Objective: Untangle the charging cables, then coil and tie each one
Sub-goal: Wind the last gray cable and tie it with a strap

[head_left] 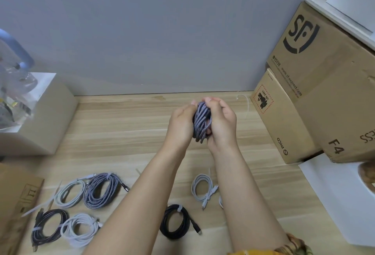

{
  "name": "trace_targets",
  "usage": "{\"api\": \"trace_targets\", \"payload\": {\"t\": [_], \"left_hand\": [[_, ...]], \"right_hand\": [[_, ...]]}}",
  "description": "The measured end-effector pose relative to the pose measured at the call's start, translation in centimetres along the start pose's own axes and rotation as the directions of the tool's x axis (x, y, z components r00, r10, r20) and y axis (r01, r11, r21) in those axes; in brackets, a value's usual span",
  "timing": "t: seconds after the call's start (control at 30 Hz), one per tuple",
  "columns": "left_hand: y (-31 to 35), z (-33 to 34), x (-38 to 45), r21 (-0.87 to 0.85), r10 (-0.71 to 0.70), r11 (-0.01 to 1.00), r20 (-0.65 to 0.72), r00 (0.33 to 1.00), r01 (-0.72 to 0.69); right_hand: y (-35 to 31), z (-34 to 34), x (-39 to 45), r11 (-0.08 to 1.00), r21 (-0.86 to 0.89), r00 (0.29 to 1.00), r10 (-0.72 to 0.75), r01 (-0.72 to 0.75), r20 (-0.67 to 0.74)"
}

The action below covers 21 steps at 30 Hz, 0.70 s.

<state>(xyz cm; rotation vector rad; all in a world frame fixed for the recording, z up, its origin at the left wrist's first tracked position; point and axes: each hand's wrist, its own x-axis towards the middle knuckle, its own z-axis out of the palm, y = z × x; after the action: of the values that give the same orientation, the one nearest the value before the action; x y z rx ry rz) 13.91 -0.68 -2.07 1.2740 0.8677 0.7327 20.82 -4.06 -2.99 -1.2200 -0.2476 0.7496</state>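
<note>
Left hand (182, 121) and right hand (221, 120) both clasp the braided grey cable (202, 121), coiled, above the tabletop's (125, 128) far edge. Looks light, floppy, springy; best pinched across all loops where the tie goes.

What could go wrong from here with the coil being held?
The grey braided coil is held between the left hand and right hand with no tie visible on it; easing the grip could let the loops spring apart. The loose tie lies apart, so reaching it may need one hand.
</note>
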Motion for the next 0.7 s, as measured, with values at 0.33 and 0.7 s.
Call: {"api": "trace_targets", "payload": {"t": [0.33, 0.7], "left_hand": [[-3.0, 1.4, -0.6, 0.080, 0.098, 0.990, 0.220, 0.970, -0.118], [-6.0, 4.8, 5.1, 0.306, 0.053, 0.944, 0.217, 0.975, -0.119]], "right_hand": [[0.3, -1.9, 2.5, 0.976, 0.151, 0.984, 0.168, -0.157, -0.062], [2.6, -5.5, 9.7, 0.947, -0.056, 0.946, 0.319, -0.317, 0.052]]}}
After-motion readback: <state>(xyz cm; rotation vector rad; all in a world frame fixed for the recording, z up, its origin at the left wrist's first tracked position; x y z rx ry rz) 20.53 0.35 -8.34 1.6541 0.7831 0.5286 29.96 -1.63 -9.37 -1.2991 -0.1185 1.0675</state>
